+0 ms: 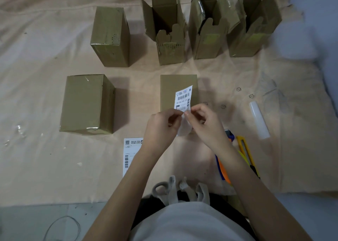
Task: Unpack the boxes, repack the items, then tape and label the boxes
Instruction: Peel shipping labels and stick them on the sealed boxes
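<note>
A person peels a shipping label over a sealed carton on a cloth-covered surface.

Left hand (pixel 161 126) and right hand (pixel 204 122) each pinch the lower edge of the shipping label (pixel 183 98), held just above the sealed box (pixel 178 90). Two taped boxes (pixel 87 103) sit at nine and eleven o'clock; three open boxes (pixel 210 25) at twelve to one; a utility knife (pixel 247 153) at four; a second label (pixel 130 154) at seven.

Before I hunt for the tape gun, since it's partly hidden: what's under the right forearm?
Under the right forearm a blue and orange tool shows only in part; the arm covers its middle. The yellow utility knife lies beside it, uncovered. Whether that tool is a tape gun cannot be told.
</note>
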Tool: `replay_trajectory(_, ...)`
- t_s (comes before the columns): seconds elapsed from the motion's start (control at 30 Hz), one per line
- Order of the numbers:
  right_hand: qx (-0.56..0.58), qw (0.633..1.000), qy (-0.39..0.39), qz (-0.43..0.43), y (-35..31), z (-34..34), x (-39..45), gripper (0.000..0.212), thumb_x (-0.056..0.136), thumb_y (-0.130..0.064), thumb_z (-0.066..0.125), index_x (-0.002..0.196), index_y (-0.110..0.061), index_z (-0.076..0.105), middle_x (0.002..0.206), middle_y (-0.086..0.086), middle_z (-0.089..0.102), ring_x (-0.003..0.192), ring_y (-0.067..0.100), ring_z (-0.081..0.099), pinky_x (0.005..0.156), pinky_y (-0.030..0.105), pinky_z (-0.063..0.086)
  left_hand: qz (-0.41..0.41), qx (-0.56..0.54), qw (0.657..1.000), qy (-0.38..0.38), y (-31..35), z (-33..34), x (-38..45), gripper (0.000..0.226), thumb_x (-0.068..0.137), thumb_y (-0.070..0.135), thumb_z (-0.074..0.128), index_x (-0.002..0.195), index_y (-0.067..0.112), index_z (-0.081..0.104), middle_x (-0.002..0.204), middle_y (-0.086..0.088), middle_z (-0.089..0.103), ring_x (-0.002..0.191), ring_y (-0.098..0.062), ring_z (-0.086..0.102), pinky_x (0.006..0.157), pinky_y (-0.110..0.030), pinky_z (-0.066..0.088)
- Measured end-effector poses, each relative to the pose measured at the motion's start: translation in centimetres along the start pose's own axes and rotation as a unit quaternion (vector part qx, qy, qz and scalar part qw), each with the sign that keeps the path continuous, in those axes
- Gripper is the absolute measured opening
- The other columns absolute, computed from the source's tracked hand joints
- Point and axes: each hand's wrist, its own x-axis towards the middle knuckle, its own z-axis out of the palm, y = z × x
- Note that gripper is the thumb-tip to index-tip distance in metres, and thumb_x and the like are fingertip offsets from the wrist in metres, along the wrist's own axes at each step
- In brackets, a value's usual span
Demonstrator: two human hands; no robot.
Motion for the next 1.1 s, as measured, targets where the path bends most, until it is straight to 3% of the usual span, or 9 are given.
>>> replay_trajectory(0.17,-0.013,1.000,0.009,-0.003,0.3,-0.1,0.3,0.010,0.091,-0.011,0.062,0.083,-0.005,0.063,0.078,0.005,0.069,0.067,0.003,0.059,0.063,0.017,0.043,0.001,-0.012,1.000,0.009,-0.4,0.1,0.0,0.022,0.088,0.006,0.058,0.104,0.015,0.069,0.083,-0.001,0.071,0.075,-0.016,0.065,0.069,-0.027,0.051)
replay_trajectory(0.3,-0.009,1.000,0.022,0.005,0.5,-0.4,0.1,0.009,0.090,-0.007,0.061,0.084,0.000,0.064,0.076,0.009,0.068,0.065,0.005,0.057,0.061,0.018,0.042,0.022,-0.049,0.998,-0.012,-0.5,-0.1,0.0,0.033,0.084,-0.005,0.053,0.103,0.018,0.069,0.087,0.006,0.067,0.070,-0.001,0.057,0.064,-0.016,0.047)
replay_trajectory(0.53,-0.023,0.997,0.072,0.010,1.1,-0.6,-0.2,0.010,0.091,-0.010,0.062,0.081,-0.009,0.064,0.070,-0.009,0.066,0.064,-0.002,0.059,0.058,0.011,0.041,0.007,-0.057,0.998,-0.024,-0.1,-0.2,0.0,0.020,0.086,0.004,0.060,0.093,0.019,0.071,0.086,0.013,0.066,0.066,0.002,0.056,0.064,-0.016,0.046)
replay_trajectory(0.67,-0.018,0.999,0.042,-0.012,0.6,-0.5,-0.5,0.007,0.091,-0.010,0.062,0.085,-0.009,0.065,0.076,-0.009,0.067,0.069,-0.002,0.062,0.059,0.010,0.043,-0.022,-0.075,0.997,-0.012,0.7,-0.1,-0.3,0.002,0.078,0.028,0.066,0.077,0.029,0.068,0.076,0.014,0.067,0.065,-0.002,0.060,0.063,-0.023,0.050)
replay_trajectory(0.77,-0.030,0.998,0.038,-0.029,0.5,-0.2,-0.7,0.004,0.090,-0.008,0.062,0.086,-0.008,0.065,0.077,-0.007,0.067,0.071,0.004,0.063,0.060,0.013,0.045,-0.055,-0.054,0.997,0.020,0.7,0.0,-0.1,0.026,0.070,0.052,0.071,0.069,0.027,0.063,0.069,0.010,0.066,0.068,-0.005,0.063,0.062,-0.027,0.052)
replay_trajectory(0.93,-0.010,0.998,0.036,-0.050,0.0,0.1,-0.9,0.004,0.088,-0.007,0.065,0.085,-0.006,0.065,0.077,-0.005,0.068,0.074,0.002,0.063,0.063,0.009,0.042,-0.057,-0.024,0.995,0.073,0.4,0.0,0.3,0.031,0.074,0.023,0.079,0.062,0.024,0.050,0.059,0.013,0.057,0.058,0.000,0.055,0.055,-0.018,0.043)
replay_trajectory(1.1,0.015,1.000,0.021,-0.019,-0.2,0.3,-0.8,0.009,0.089,-0.008,0.062,0.086,-0.017,0.062,0.080,-0.010,0.068,0.075,0.000,0.063,0.065,0.013,0.045,-0.072,-0.031,0.995,0.066,0.4,0.0,0.3,0.023,0.075,0.024,0.078,0.088,0.019,0.060,0.073,0.012,0.066,0.071,-0.007,0.063,0.068,-0.030,0.052)
